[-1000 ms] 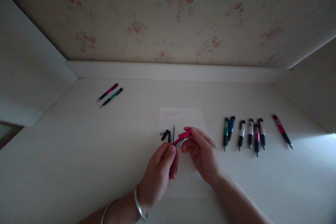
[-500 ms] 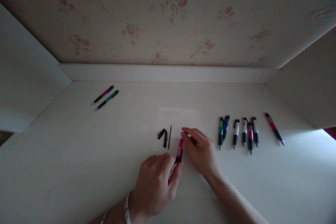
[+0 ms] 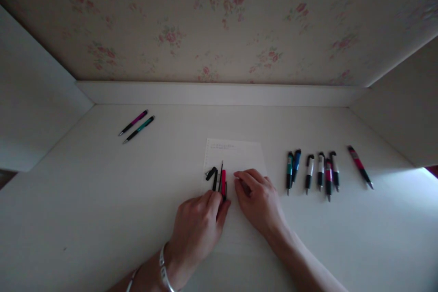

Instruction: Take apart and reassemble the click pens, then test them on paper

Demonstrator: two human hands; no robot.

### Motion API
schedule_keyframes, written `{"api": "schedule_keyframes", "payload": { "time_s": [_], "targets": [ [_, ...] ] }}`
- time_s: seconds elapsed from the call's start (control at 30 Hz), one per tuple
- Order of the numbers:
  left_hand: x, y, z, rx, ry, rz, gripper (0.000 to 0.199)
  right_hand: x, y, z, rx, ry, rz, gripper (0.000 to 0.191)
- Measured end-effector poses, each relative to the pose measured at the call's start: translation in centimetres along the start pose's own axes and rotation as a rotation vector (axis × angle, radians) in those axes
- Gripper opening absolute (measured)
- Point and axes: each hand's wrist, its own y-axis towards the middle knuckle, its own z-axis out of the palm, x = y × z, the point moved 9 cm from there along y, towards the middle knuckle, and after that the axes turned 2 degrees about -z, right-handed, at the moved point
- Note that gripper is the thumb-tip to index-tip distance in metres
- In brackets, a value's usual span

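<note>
Gripping the pink pen barrel (image 3: 223, 182) by its near end, the left hand (image 3: 200, 219) keeps thumb and forefinger closed on it, low over the lined sheet of paper (image 3: 246, 150). The barrel has shifted: half a second ago it was farther right, close to the right fingertips, and now it is just right of the slim refill (image 3: 222, 166), nearly parallel with it. To the left of the refill are a black tube (image 3: 215, 181) and, slightly beyond it, a short black clip piece (image 3: 211, 173). This change seems to bring the barrel into line with the other loose parts, so the pink pen looks to be in pieces, grouped on the paper.

The right hand (image 3: 256, 191) is now apart from the barrel, just to its right, with thumb and forefinger drawn close together; whether something small is between them I cannot tell.

Well apart on the far left of the desk (image 3: 137, 182) lie a purple-and-black pen (image 3: 133, 122) and a teal-and-black pen (image 3: 139, 129). On the right, a green pen (image 3: 289, 173) and a blue pen (image 3: 296, 166) start a loose row, and a red-and-black pen (image 3: 359, 166) lies farthest right.
</note>
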Motion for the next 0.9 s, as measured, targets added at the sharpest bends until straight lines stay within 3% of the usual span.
{"api": "schedule_keyframes", "payload": {
  "time_s": [0.7, 0.77, 0.9],
  "targets": [
    [-0.1, 0.3, 0.2, 0.062, -0.086, 0.004, 0.02, -1.5, 0.2, 0.2, -0.001, 0.181, 0.162, 0.029],
    [-0.7, 0.1, 0.2, 0.08, -0.104, 0.056, 0.022, -1.7, 0.2, 0.2, -0.008, 0.214, 0.191, 0.029],
    [-3.5, -0.9, 1.1, 0.207, -0.128, 0.33, 0.025, -2.5, 0.0, -0.2, -0.041, 0.369, 0.301, 0.029]
  ]
}}
